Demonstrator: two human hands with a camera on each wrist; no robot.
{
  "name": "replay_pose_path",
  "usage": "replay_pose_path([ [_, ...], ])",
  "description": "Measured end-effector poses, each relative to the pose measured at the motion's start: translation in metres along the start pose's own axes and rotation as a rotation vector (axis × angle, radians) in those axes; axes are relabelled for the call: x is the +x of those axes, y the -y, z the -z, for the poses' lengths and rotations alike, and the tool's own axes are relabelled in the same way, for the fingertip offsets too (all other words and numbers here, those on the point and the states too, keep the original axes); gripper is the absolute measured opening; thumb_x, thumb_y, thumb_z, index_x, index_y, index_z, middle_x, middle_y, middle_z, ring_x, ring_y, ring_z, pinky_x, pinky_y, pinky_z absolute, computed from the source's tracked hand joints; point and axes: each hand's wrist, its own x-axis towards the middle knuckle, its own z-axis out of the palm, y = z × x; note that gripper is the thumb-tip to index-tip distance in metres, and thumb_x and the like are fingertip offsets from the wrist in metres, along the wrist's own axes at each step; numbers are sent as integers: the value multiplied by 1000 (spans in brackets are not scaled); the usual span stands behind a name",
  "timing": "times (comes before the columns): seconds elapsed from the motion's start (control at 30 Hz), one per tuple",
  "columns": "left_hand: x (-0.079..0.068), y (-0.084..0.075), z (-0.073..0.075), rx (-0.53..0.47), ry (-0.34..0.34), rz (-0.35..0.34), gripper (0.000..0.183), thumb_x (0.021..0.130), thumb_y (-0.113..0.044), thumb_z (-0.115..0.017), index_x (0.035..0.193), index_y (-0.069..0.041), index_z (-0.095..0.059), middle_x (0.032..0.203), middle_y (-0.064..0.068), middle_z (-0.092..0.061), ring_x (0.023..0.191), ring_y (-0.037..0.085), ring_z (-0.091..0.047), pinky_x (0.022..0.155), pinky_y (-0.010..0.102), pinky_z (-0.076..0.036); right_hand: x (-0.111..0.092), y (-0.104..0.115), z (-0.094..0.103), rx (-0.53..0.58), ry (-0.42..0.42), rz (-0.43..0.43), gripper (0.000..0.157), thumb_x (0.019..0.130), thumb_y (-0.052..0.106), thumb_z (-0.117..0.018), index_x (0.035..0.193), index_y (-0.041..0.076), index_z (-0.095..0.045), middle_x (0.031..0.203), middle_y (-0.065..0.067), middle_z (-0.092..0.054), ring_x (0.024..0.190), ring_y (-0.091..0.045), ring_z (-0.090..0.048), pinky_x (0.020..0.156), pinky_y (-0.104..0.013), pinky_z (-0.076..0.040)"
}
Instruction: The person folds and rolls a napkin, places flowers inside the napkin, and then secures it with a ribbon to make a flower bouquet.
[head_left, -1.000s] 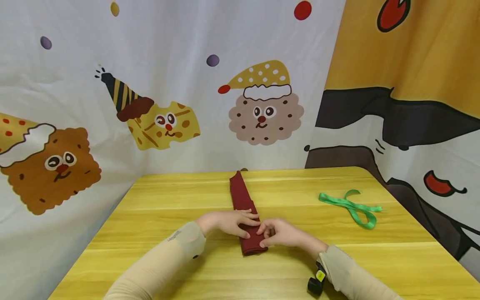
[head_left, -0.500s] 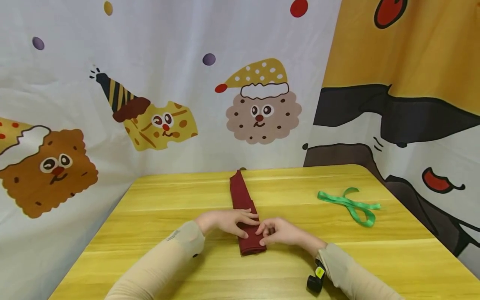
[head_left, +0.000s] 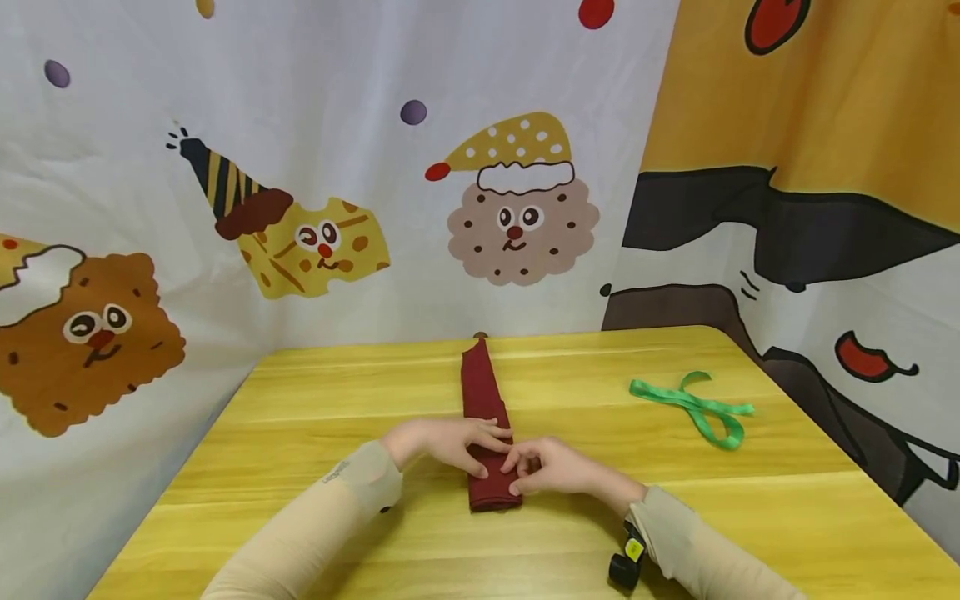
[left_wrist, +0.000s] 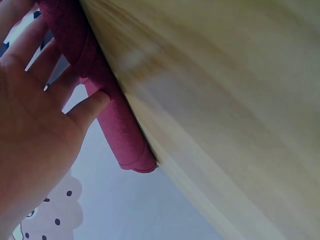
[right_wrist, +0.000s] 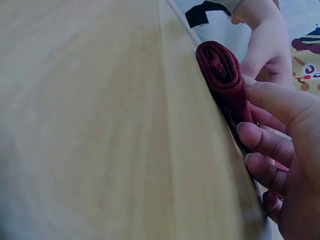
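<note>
"Looking at this cloth (head_left: 483, 396), what do we think could go wrong?"

"Mostly, it could loosen. It lies lengthwise on the surface (head_left: 337, 383), near end toward us, and the right wrist view shows coiled layers there. We see nothing tied round them, so letting go could let them unwind."

"How do we have it?"

"Our left hand (head_left: 450, 442) lies across the top, fingers straight and spread, so we press rather than grip. Our right hand (head_left: 551, 467) has its fingers curled, thumb and fingertips touching the right long edge near that end; whether we pinch it, we cannot tell."

"So pushing there is risky?"

"We think so. If we shove harder than our left hand steadies, the layers could skew or everything could slide left. We have no hand on the far part, which reaches about to the surface's far edge, so it could twist out of line."

"And the green ribbon (head_left: 697, 404)?"

"Loose, to our right, well apart from the cloth. We could brush it by swinging wide, a small risk."
</note>
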Motion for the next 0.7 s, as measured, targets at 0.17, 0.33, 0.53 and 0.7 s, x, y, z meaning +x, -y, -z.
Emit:
replay_pose_path([
  [0.17, -4, -3, -2, -9, -8, 20, 54, 95, -25, -63, 145, -15, -46, 156, 0, -29, 146, 25, -16, 115, 43, -16, 2, 1, 2, -17, 12, -8, 20, 84, 20, -77, 102, 15, -69, 73, 9, -59, 62, -1, -50, 57, -19, -41],
  [0.33, -4, -7, -1, -7, 0, 20, 53, 95, -24, -63, 145, -16, -46, 156, 1, -29, 146, 26, -15, 115, 43, -17, 0, 2, 2, -22, 17, -8, 21, 84, 21, -77, 102, 15, -69, 74, 8, -59, 61, -2, -50, 56, -19, -41],
  [0.53, -4, -9, -2, -5, 4, 6, 54, 94, -21, -64, 145, -15, -47, 156, 2, -31, 145, 27, -16, 114, 44, -18, -1, 2, 0, -24, 36, 4, 21, 84, 22, -77, 102, 15, -69, 74, 8, -60, 60, -2, -51, 55, -19, -42],
  [0.7, -5, -8, -1, -20, -4, 7, 54, 94, -19, -65, 145, -13, -47, 156, 2, -30, 146, 28, -15, 115, 44, -17, -1, 8, -1, -89, 23, 17, 23, 84, 26, -77, 103, 18, -67, 72, 10, -57, 59, 0, -48, 56, -18, -40],
])
